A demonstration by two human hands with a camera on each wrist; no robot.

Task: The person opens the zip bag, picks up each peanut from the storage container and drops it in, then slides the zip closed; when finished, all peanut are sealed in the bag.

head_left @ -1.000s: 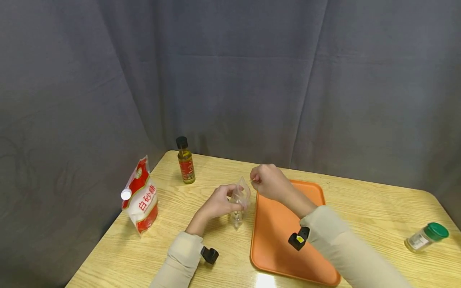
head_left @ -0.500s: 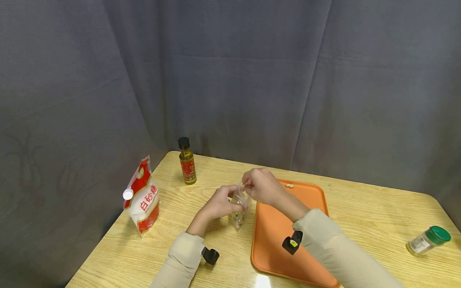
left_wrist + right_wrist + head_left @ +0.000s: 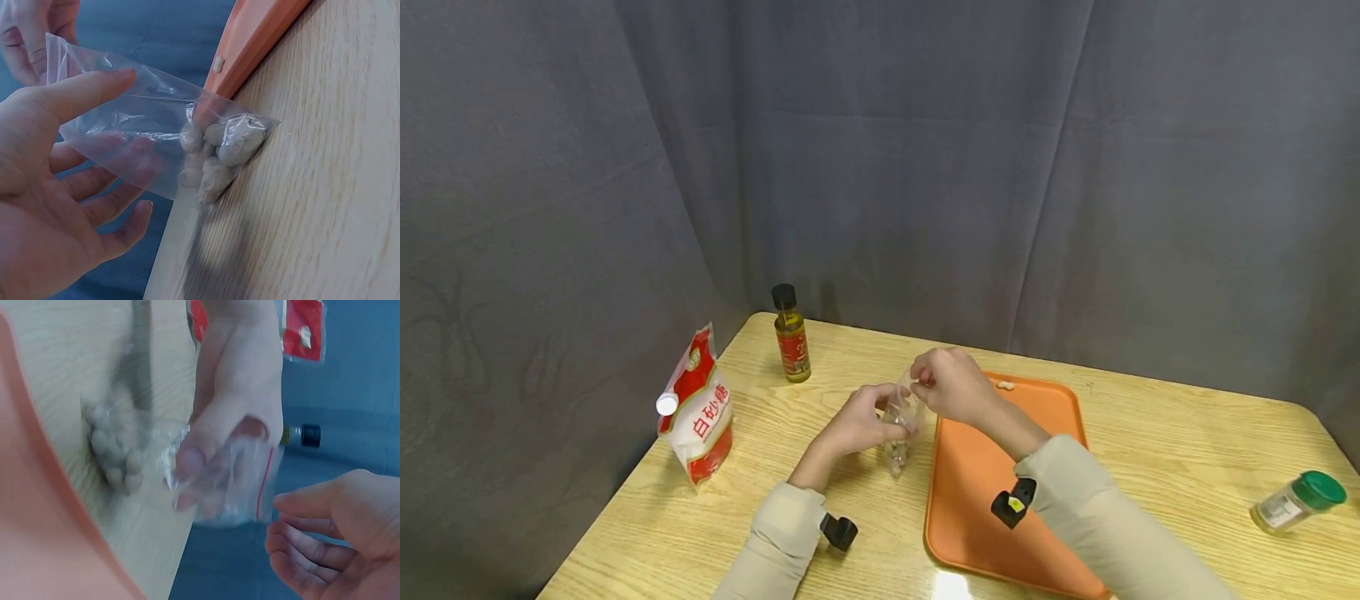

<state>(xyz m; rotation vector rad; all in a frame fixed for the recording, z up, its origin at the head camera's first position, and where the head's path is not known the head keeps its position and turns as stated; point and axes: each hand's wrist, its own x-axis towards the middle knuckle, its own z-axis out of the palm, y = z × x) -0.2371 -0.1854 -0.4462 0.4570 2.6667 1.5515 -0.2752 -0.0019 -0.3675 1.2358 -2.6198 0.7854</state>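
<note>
A clear zip bag (image 3: 165,94) with several unshelled peanuts (image 3: 215,165) in its bottom corner hangs tilted over the table, left of the orange tray. My left hand (image 3: 859,423) holds the bag by its sides, thumb on one face and fingers behind the other. At the mouth, by the red zip line, my right hand (image 3: 953,387) pinches the bag's edge between thumb and forefinger (image 3: 294,528). The right wrist view shows the peanuts blurred through the plastic. One loose peanut (image 3: 1004,385) lies at the far edge of the orange tray (image 3: 973,500).
A red and white sugar bag (image 3: 703,421) with a white cap stands at the left. Behind it is a small oil bottle (image 3: 793,346) with a black cap. At the far right a green-lidded shaker jar (image 3: 1292,502) leans over. A grey curtain (image 3: 880,167) surrounds the table.
My right hand has come left from above the tray's far corner to the bag's mouth, uncovering the loose peanut on the tray. My left hand keeps its place on the bag.
</note>
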